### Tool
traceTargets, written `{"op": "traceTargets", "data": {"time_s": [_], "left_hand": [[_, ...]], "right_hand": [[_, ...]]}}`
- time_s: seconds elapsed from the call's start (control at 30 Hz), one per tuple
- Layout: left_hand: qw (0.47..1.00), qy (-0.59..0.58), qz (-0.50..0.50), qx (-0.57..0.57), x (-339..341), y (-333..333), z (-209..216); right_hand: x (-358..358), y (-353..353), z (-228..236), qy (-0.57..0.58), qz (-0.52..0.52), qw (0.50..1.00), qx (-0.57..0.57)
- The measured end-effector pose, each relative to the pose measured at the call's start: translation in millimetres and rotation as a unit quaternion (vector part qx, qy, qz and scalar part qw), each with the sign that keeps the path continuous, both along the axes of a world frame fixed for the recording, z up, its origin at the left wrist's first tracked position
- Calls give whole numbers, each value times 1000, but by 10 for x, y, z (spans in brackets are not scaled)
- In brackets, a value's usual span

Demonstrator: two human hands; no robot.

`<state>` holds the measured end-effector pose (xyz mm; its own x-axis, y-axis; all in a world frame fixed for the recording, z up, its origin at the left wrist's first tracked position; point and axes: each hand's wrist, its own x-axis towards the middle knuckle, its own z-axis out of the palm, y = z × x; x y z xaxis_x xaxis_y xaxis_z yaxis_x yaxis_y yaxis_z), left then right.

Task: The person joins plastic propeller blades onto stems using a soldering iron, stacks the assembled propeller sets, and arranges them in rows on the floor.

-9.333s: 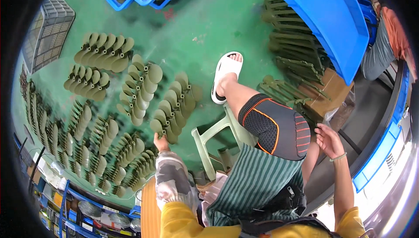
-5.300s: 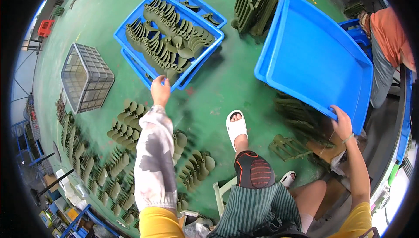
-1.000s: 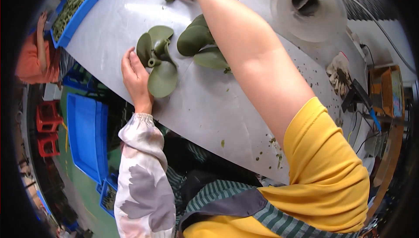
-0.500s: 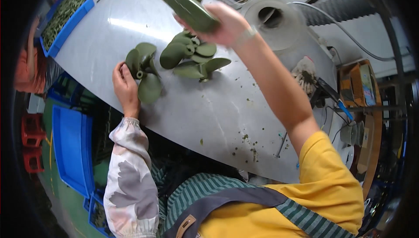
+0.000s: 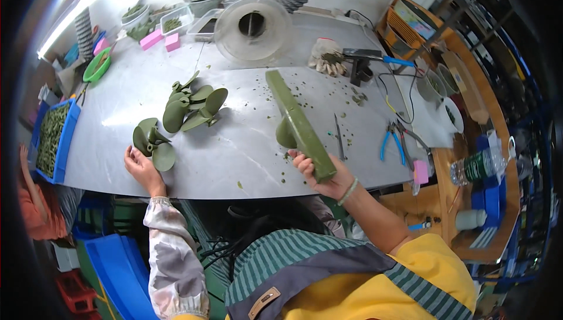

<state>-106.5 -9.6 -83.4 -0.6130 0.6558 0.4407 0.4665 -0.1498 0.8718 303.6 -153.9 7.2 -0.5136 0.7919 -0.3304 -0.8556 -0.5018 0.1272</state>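
Note:
Near the table's front left, my left hand (image 5: 145,173) is closed at the lower edge of a green propeller (image 5: 153,144), thumb and fingertips against a blade. Part of that grip is hidden. Behind it to the right lies a cluster of similar green propellers (image 5: 192,109), their blades overlapping. My right hand (image 5: 331,182) grips the lower end of a long, waxy-looking green bar (image 5: 299,126), held tilted above the table. A rounded green lobe (image 5: 285,134) shows at the bar's left side.
Green crumbs and a thin pointed tool (image 5: 339,138) lie right of the bar. Farther right are blue-handled pliers (image 5: 394,144), a soiled glove (image 5: 327,57) and a black stand. A translucent round funnel (image 5: 252,29) stands at the back. At left, a blue tray (image 5: 69,144) holds small green pieces.
My right hand has brought the green bar down and nearer to me, from above the far side of the table. My left hand stays at the same propeller. The head view has shifted.

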Motion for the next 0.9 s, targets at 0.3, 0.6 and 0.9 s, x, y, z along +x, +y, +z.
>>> {"op": "traceTargets", "data": {"time_s": [0.3, 0.6, 0.9], "left_hand": [[981, 130, -59, 134, 478, -571, 963], [751, 458, -374, 294, 1857, -1588, 2483], [900, 265, -262, 228, 2453, -1874, 3027]], "right_hand": [[-81, 40, -527, -157, -17, 983, 95], [1289, 318, 172, -699, -187, 674, 145], [3525, 1653, 252, -427, -411, 802, -72]]}}
